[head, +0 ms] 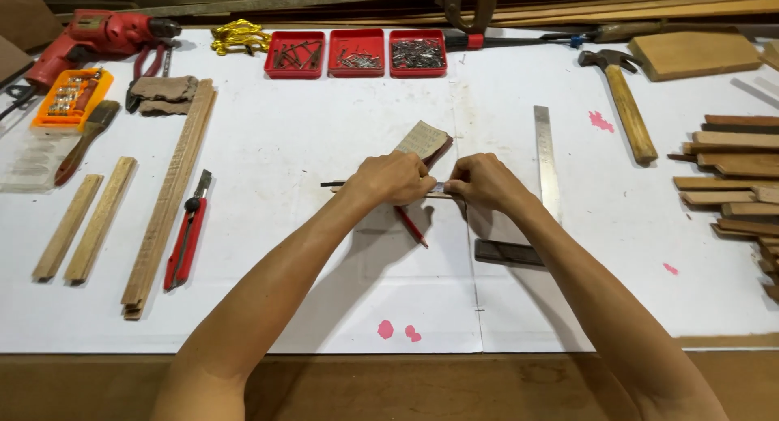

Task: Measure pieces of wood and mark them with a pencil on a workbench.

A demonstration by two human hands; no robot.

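Both hands meet mid-frame over the white sheet. The left hand is clenched around a thin strip whose dark end pokes out to its left, with a red pencil sticking out below it. The right hand pinches the strip's other end. A sandpaper block sits just behind the knuckles.

Looks like early days to me: the try square lies unused right of the hands, the cutter at left and the hammer upper right lie untouched, and the stick pile at the right edge waits.
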